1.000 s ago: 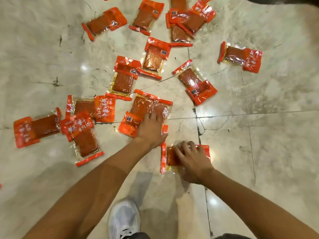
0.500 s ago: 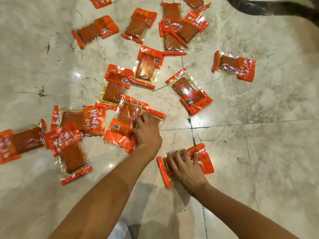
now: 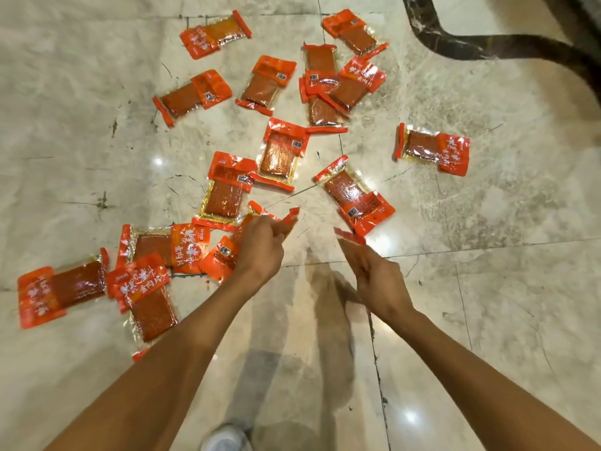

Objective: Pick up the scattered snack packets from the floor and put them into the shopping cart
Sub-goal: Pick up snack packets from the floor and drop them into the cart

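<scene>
Head view: both packets are off the marble floor (image 3: pixel 487 288) now. My left hand (image 3: pixel 260 252) grips two orange snack packets (image 3: pixel 224 255), my right hand (image 3: pixel 374 275) pinches one packet (image 3: pixel 349 236) edge-on. The rest lie scattered ahead; no cart in sight yet.

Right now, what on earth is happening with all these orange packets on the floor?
A person is bent over a marble floor strewn with orange snack packets, gathering them up. The left hand grips a packet it has lifted off the floor, and the right hand holds another edge-on, of which only a red edge shows. More than a dozen packets lie scattered, one off alone to the right. No shopping cart is in view.
</scene>
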